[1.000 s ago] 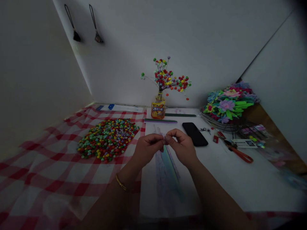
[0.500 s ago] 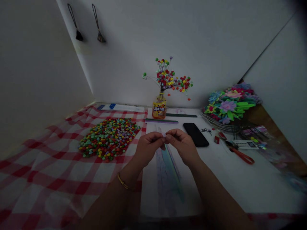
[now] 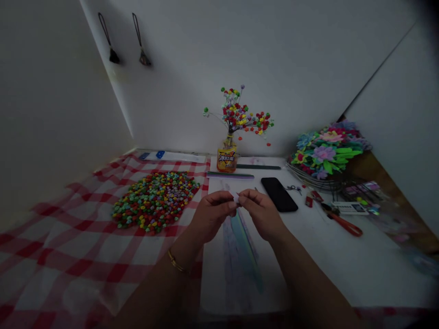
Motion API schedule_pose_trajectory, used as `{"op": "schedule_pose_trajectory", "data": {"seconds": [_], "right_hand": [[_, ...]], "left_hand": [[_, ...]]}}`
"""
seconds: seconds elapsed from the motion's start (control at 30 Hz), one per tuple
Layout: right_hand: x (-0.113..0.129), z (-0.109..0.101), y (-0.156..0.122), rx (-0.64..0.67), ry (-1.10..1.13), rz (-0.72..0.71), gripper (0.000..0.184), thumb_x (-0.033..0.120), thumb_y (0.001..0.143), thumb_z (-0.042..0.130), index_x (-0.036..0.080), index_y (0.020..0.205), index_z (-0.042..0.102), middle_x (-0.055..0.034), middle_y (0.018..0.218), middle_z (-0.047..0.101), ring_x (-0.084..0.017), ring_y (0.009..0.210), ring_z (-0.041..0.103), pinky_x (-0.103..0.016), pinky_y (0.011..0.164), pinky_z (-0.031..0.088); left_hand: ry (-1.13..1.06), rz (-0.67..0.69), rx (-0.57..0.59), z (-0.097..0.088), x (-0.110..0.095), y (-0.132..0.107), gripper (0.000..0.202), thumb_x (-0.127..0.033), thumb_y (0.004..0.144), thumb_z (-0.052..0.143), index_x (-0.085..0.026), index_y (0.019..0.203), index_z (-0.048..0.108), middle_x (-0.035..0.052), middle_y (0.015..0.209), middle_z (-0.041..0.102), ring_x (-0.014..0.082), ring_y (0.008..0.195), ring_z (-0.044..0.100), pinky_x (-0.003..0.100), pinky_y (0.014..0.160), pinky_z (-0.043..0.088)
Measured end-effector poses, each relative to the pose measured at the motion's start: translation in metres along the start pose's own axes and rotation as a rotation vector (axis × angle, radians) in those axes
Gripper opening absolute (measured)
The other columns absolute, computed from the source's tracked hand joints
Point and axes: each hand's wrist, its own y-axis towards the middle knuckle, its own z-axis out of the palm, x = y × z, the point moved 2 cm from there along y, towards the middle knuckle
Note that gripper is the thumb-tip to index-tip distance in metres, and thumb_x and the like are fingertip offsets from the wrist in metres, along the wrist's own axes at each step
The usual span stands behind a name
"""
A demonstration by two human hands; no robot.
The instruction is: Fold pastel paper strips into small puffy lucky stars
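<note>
My left hand (image 3: 213, 214) and my right hand (image 3: 259, 211) meet over the white tabletop, thumbs and fingers pinched together. Between the fingertips shows a small pale lavender piece of paper strip (image 3: 236, 197), pinched from both sides; its exact shape is mostly covered by the fingers. Below the hands lie long paper strips (image 3: 244, 242) in teal, green and speckled lavender. A heap of small, multicoloured folded paper stars (image 3: 156, 201) is spread to the left of my left hand.
A black phone (image 3: 279, 194) lies right of my hands, with orange-handled pliers (image 3: 343, 223) farther right. Behind stands a cut bottle (image 3: 227, 158) with beaded stems. Bundled strips (image 3: 230, 175) lie before it. Fuzzy flowers (image 3: 324, 153) fill the back right. Checked cloth (image 3: 75, 256) covers the left.
The pale paper piece now shows more between my fingertips, and my right fingers have shifted slightly around it. The whole view has tilted a little; the things on the table stay put.
</note>
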Motion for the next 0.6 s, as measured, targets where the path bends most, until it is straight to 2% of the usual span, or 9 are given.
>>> {"op": "schedule_pose_trajectory", "data": {"seconds": [0.1, 0.23, 0.37, 0.5, 0.6], "right_hand": [[-0.001, 0.003, -0.001, 0.076, 0.094, 0.027, 0.014, 0.029, 0.076, 0.059, 0.018, 0.069, 0.056, 0.0017, 0.062, 0.057, -0.012, 0.062, 0.052, -0.028, 0.066, 0.041], [-0.001, 0.007, -0.002, 0.125, 0.121, 0.041, 0.014, 0.03, 0.076, 0.059, 0.017, 0.072, 0.058, 0.0001, 0.063, 0.061, -0.013, 0.063, 0.055, -0.03, 0.068, 0.042], [0.001, 0.003, -0.001, 0.02, -0.015, -0.012, 0.014, 0.031, 0.072, 0.063, 0.018, 0.071, 0.059, 0.0012, 0.065, 0.06, -0.012, 0.064, 0.055, -0.028, 0.067, 0.044], [0.005, -0.003, -0.002, -0.144, -0.227, -0.167, 0.014, 0.03, 0.071, 0.065, 0.02, 0.08, 0.061, -0.0008, 0.078, 0.062, -0.015, 0.076, 0.056, -0.03, 0.074, 0.044], [0.007, -0.003, -0.004, -0.173, -0.311, -0.28, 0.016, 0.028, 0.071, 0.065, 0.022, 0.086, 0.061, -0.0027, 0.087, 0.062, -0.017, 0.086, 0.056, -0.033, 0.081, 0.043]], "left_hand": [[-0.008, -0.031, 0.075, -0.001, -0.003, -0.001, 0.017, -0.014, 0.06, 0.073, -0.017, 0.076, 0.068, 0.0002, 0.069, 0.064, 0.0092, 0.056, 0.053, 0.026, 0.057, 0.039], [0.031, -0.038, 0.099, -0.003, -0.005, -0.001, 0.014, -0.014, 0.062, 0.072, -0.016, 0.075, 0.069, -0.0001, 0.064, 0.062, 0.0083, 0.054, 0.05, 0.025, 0.056, 0.038], [0.028, 0.004, 0.059, -0.006, -0.005, 0.001, 0.016, -0.013, 0.058, 0.074, -0.018, 0.072, 0.07, 0.001, 0.071, 0.066, 0.0102, 0.062, 0.055, 0.026, 0.06, 0.04], [0.066, 0.006, -0.012, -0.008, -0.004, 0.004, 0.019, -0.013, 0.055, 0.076, -0.018, 0.073, 0.071, 0.0007, 0.065, 0.067, 0.0104, 0.062, 0.057, 0.025, 0.063, 0.043], [0.061, 0.007, -0.052, -0.01, -0.003, 0.005, 0.019, -0.011, 0.055, 0.076, -0.018, 0.073, 0.072, -0.0001, 0.064, 0.067, 0.0092, 0.061, 0.057, 0.024, 0.063, 0.043]]}}
